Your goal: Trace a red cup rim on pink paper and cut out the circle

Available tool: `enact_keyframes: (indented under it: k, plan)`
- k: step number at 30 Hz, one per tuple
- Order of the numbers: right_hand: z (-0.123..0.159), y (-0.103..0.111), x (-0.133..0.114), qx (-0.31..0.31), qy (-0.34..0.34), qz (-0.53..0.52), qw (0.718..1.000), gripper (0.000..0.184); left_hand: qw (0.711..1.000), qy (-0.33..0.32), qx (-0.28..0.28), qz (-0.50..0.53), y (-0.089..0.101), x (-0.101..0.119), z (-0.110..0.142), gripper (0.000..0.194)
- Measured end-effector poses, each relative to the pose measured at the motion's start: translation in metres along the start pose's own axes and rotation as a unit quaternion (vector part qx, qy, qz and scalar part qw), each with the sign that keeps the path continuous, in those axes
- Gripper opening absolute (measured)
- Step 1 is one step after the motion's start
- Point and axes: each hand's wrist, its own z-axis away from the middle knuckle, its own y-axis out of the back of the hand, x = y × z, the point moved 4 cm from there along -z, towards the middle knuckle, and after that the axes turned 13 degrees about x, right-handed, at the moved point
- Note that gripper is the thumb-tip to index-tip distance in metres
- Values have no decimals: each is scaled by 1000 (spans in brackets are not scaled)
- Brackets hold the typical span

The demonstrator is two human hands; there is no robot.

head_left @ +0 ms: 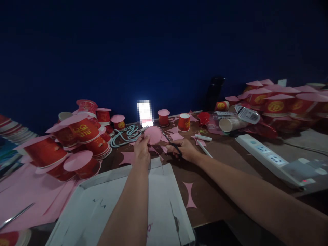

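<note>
In the middle of the view, my left hand [142, 148] pinches a round piece of pink paper [153, 135], its thumb lying on the face. A thin rim line runs round the paper's edge. My right hand [183, 149] is closed on dark-handled scissors [176, 148], whose blades point up and left at the right edge of the paper. How far the blades are apart is too small to tell. Pink paper offcuts [176, 134] lie on the brown table behind and between my hands. A white cardboard sheet [123, 201] is under my left forearm.
Red paper cups topped with pink discs crowd the left [82, 130] and right [279, 102]. Behind my hands are a glowing phone [145, 111], a coiled cable [128, 135] and a plain-topped red cup [183, 122]. A power strip [263, 153] lies right, a marker [203, 137] nearer.
</note>
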Motion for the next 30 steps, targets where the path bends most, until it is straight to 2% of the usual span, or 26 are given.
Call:
enact_keyframes:
  k: [8,22,30]
  plan:
    - [0,0,0,0,1,7,1000,47,1000,9,9,-5,1,-1,-1,32]
    - [0,-2,2,-1,-3,-9,1000,40,1000,17,10,-21,3,-4,-3,34]
    - [-1,5,-4,70,-8,-20,997,47,999,47,19,-3,1,-2,0,34]
